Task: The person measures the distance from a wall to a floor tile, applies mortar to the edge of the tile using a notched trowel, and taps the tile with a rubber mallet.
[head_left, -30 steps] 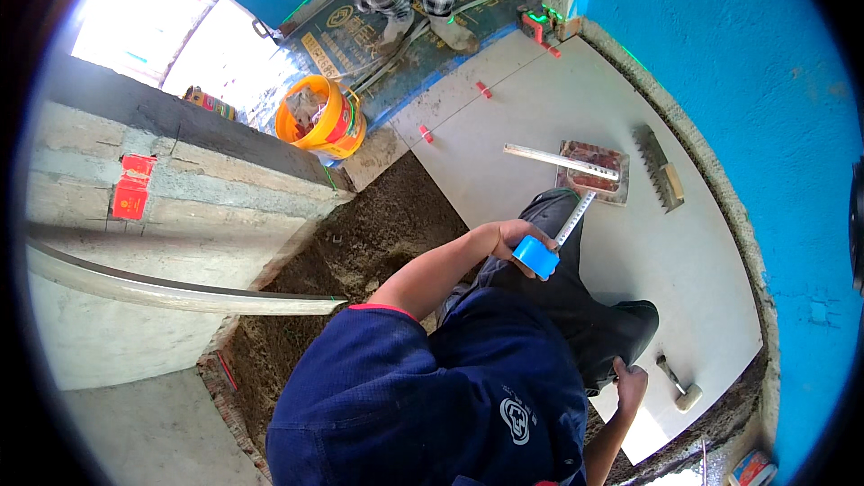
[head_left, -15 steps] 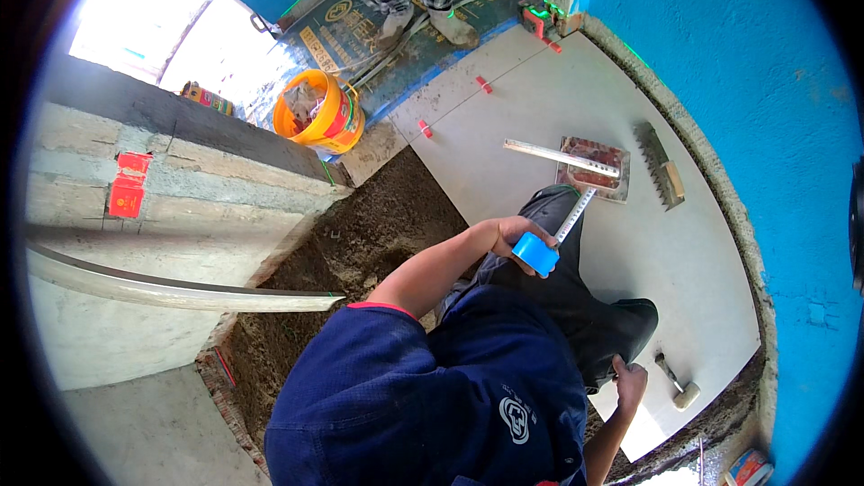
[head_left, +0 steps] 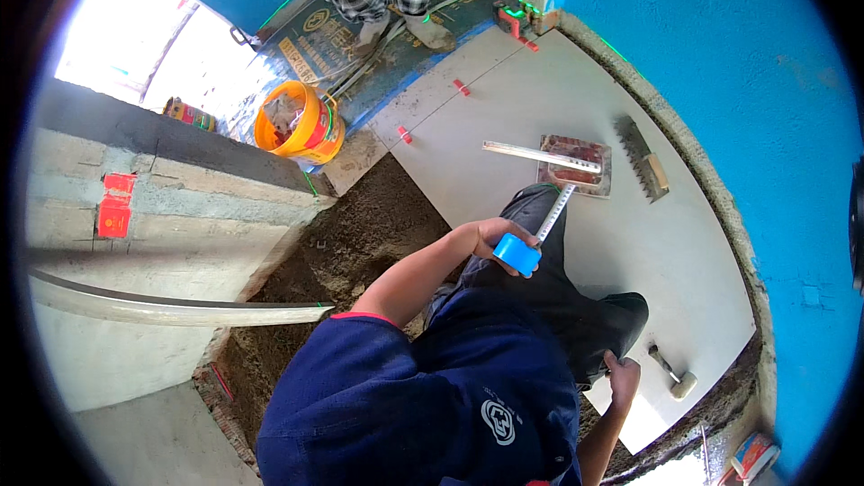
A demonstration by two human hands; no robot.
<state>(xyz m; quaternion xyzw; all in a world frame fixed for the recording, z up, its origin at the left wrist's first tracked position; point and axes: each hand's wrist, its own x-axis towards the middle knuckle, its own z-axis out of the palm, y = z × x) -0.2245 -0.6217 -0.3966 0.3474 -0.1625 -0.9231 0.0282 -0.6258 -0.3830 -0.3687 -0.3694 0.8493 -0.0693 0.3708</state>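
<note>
A room under construction: smooth pale-grey floor tiles (head_left: 612, 234) border coarse brown bedding (head_left: 382, 207); a toothed grey metal trowel (head_left: 635, 146) lies on top.

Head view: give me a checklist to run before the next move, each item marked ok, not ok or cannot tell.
1. Left hand has the tape measure in its grip: ok.
2. Blade drawn out of the case: ok, it slants up toward the rectangular tool.
3. Blade markings readable: cannot tell, too small here.
4. Right hand apart from the hammer: ok, it is at the trouser leg, with no tool showing.
5. Tile free of tools: not ok, the hammer, rectangular tool and toothed tool lie on it.
</note>
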